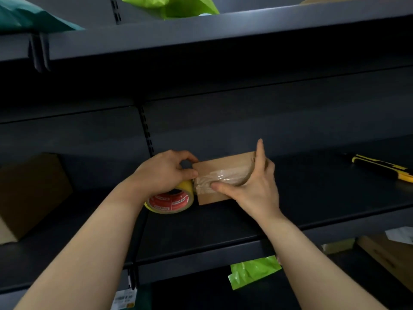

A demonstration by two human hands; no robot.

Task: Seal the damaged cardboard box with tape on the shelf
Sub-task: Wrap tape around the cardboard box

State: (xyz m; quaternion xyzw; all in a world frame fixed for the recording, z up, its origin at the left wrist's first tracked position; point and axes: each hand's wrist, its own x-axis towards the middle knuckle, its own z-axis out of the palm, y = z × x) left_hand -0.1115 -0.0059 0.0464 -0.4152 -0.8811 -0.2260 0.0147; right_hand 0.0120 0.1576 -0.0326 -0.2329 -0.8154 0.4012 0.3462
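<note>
Gripping the tape roll point(172, 202) is the left hand point(165, 173); right hand point(254, 186), fingers straight, presses the box point(220, 165).

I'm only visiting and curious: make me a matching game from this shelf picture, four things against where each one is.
Things:
1 tape roll
2 small cardboard box
3 yellow-black knife
4 teal bag

Places:
A upper shelf, left
B far right, untouched
C gripped by the left hand
D under the thumb of the right hand, clear tape across it

Pairs: 1-C; 2-D; 3-B; 4-A
</note>
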